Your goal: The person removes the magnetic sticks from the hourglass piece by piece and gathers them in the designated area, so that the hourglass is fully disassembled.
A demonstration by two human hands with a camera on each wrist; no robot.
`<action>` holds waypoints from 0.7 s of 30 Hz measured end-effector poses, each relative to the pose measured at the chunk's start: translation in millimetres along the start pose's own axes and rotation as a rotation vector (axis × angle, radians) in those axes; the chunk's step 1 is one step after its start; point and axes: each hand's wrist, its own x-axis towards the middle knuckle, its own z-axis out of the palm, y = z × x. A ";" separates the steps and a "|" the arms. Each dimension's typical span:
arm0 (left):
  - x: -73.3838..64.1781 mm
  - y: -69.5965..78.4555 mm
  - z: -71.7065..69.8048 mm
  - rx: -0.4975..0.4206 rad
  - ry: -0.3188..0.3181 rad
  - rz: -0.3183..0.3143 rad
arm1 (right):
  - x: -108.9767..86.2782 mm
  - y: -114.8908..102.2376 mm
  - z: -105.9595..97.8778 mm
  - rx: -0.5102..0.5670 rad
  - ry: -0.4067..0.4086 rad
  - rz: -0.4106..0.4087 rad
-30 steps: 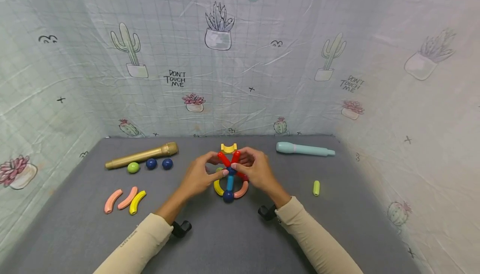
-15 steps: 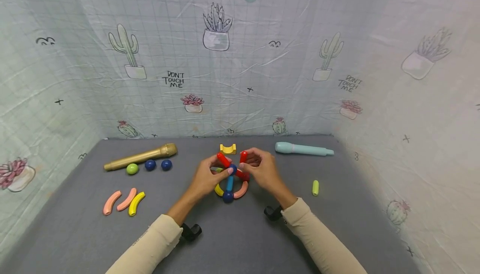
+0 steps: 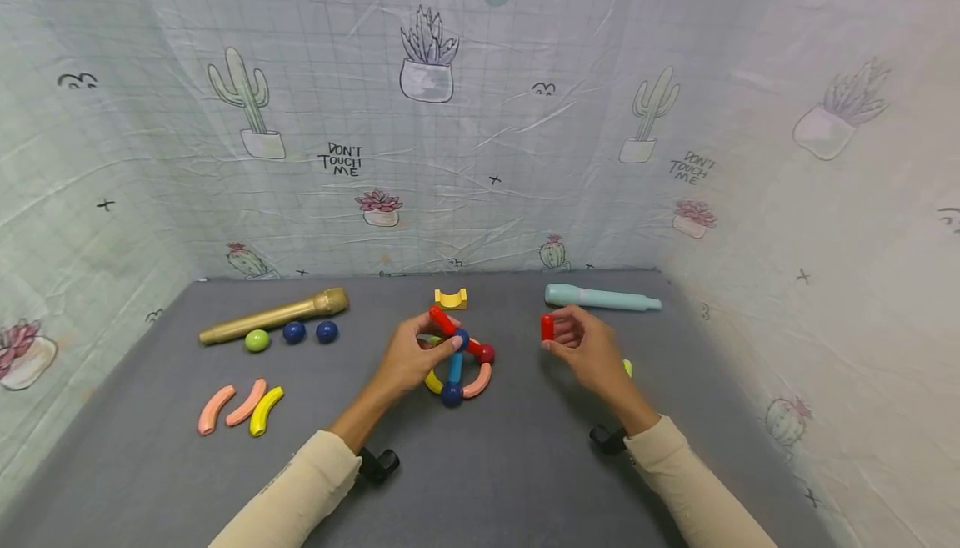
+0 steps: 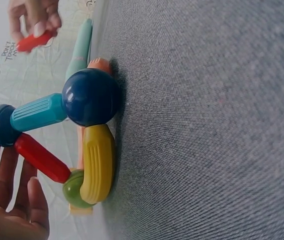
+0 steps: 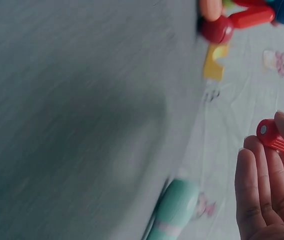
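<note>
Right hand (image 3: pixel 588 349): thumb and fingers pinch a loose red rod (image 3: pixel 547 328), raised above the counter, roughly upright in the head view; a small grey disc shows at its end in the right wrist view.
Left hand (image 3: pixel 409 361): thumb and fingers close on the top blue ball (image 3: pixel 462 338) of a ball-and-rod structure.
Structure: on the counter, left of the right hand and well apart from the loose red rod.
Joined to the top ball: a jutting red rod (image 3: pixel 442 320) pointing up and left, a teal rod (image 3: pixel 455 368) down to the lower blue ball (image 3: pixel 452 395), a slanting red rod (image 3: pixel 475 349) to the dark red ball (image 3: pixel 487 354), and a sloping red rod (image 4: pixel 43 157) to the green ball (image 4: pixel 74 188).
Base curves: a yellow curved rod (image 4: pixel 98 162) between lower blue ball and green ball; a pink curved rod (image 3: pixel 477 381) between lower blue ball and dark red ball.
Behind the structure: yellow arched block (image 3: pixel 451 299).
Right side: pale teal microphone (image 3: pixel 602 298) near the back; lime rod (image 3: pixel 627 367) partly hidden by the right hand.
Left side: gold microphone (image 3: pixel 273 317), with a lime ball (image 3: pixel 257 340) and two navy balls (image 3: pixel 294 332) just in front; nearer, two salmon curved rods (image 3: pixel 217 409) beside a bright yellow curved rod (image 3: pixel 266 411).
Sleeves: beige (image 3: pixel 300 481), a black wrist mount (image 3: pixel 379 465) by each cuff.
Counter: grey (image 3: pixel 510 473).
Backdrop: pale cloth (image 3: pixel 465 139) printed with potted plants and "DON'T TOUCH ME".
</note>
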 end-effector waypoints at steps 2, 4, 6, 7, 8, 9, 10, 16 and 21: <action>0.0 -0.1 -0.3 -0.001 -0.002 0.004 | -4.3 7.7 -8.2 -0.016 0.009 0.013; 0.0 -0.3 -0.3 0.000 -0.003 0.006 | -8.7 14.4 -15.3 -0.031 0.022 0.017; -0.2 0.3 -0.4 0.000 -0.004 0.007 | -13.1 20.6 -22.0 -0.059 0.033 0.014; -0.3 0.5 -0.4 -0.001 -0.005 0.008 | -15.1 23.3 -24.9 -0.078 0.037 0.017; -0.6 0.8 -0.3 0.001 -0.003 0.007 | -17.2 25.5 -27.6 -0.099 0.036 0.023; -0.5 0.9 -0.3 0.001 -0.004 0.005 | -19.2 27.6 -30.2 -0.126 0.036 0.031; -0.5 1.0 -0.3 0.001 -0.004 0.004 | -21.1 29.5 -32.8 -0.155 0.033 0.039; -0.3 1.7 -0.4 0.008 -0.007 0.002 | -30.5 36.7 -42.3 -0.356 -0.014 0.089; -0.4 4.1 -1.1 0.036 0.000 0.018 | -34.5 37.5 -44.5 -0.469 -0.041 0.085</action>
